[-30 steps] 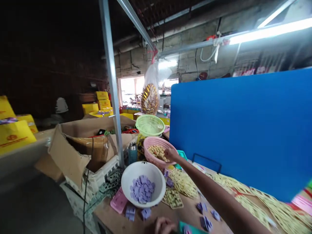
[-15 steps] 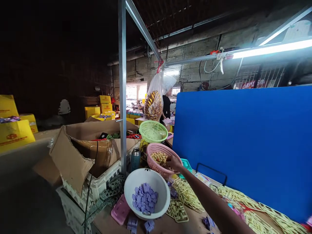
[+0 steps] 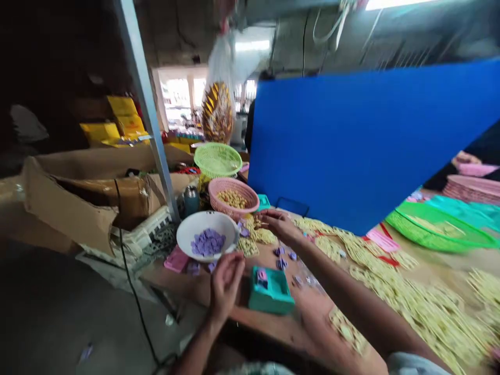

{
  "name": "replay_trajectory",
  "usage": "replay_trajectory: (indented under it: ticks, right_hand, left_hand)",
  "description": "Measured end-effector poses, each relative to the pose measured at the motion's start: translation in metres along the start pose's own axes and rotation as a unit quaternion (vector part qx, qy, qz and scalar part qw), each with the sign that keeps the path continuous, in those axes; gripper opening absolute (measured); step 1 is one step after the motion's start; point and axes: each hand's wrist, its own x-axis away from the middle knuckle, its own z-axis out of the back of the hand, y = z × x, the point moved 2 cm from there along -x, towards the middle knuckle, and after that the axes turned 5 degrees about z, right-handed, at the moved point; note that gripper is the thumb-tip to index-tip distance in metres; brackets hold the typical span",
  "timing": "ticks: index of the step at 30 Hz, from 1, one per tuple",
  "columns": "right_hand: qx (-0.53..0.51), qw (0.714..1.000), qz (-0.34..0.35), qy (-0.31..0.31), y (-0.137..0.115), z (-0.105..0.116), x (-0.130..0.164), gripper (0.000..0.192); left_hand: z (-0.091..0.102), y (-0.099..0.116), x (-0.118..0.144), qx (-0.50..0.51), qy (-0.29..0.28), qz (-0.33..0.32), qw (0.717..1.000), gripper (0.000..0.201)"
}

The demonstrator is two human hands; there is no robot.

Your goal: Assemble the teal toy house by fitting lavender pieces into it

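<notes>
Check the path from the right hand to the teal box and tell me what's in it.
Some purple pieces lie on the table just beyond the teal box, below the right hand. They look too low to block it. The left hand is left of the box, outside that path.

Workshop, small-factory type. In front of me: table (image 3: 189,284) with loose plastic parts in bulk, purple pieces (image 3: 209,242) in a white bowl (image 3: 194,224), heaps of pale yellow frames (image 3: 416,299). Stacked yellow boxes (image 3: 123,107) behind, big cardboard box (image 3: 74,208), metal pole (image 3: 150,104), tube light (image 3: 398,4), bare grey wall (image 3: 289,49). Another person's hand (image 3: 466,158) far right.
</notes>
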Motion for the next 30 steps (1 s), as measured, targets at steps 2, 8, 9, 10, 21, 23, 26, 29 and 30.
replay_trajectory:
  ticks: [2, 8, 9, 10, 21, 23, 26, 29, 30]
  right_hand:
    - [-0.021, 0.999, -0.023, 0.008, 0.001, -0.001, 0.032, 0.049]
    - [0.021, 0.996, 0.09, -0.015, 0.003, -0.013, 0.094, 0.037]
    - [0.037, 0.993, 0.116, -0.011, 0.003, -0.012, 0.099, 0.036]
    - [0.056, 0.988, 0.145, -0.007, 0.003, -0.011, 0.105, 0.034]
    - [0.334, 0.886, 0.314, -0.07, -0.024, 0.007, 0.148, 0.028]
    - [0.352, 0.889, 0.294, -0.019, -0.02, 0.013, 0.156, 0.026]
    - [0.362, 0.895, 0.257, 0.032, -0.007, 0.022, 0.169, 0.02]
    - [0.357, 0.902, 0.239, 0.045, 0.011, 0.021, 0.179, 0.02]
    - [0.358, 0.902, 0.237, 0.042, 0.017, 0.017, 0.181, 0.021]
  left_hand:
    - [-0.005, 0.026, -0.01, 0.086, -0.011, 0.057, 0.995, 0.04]
    - [-0.032, 0.039, -0.022, 0.219, -0.064, 0.167, 0.959, 0.058]
    - [-0.035, 0.037, -0.019, 0.223, -0.06, 0.177, 0.957, 0.055]
    - [-0.037, 0.036, -0.017, 0.224, -0.055, 0.185, 0.955, 0.052]
    - [-0.042, 0.039, -0.032, 0.14, -0.145, 0.179, 0.963, 0.034]
    - [-0.033, 0.034, -0.035, 0.079, -0.129, 0.132, 0.98, 0.032]
    - [-0.015, 0.021, -0.036, -0.063, -0.114, 0.059, 0.99, 0.032]
    - [-0.006, 0.012, -0.034, -0.186, -0.154, 0.006, 0.97, 0.031]
    - [-0.006, 0.011, -0.033, -0.21, -0.167, -0.005, 0.963, 0.03]
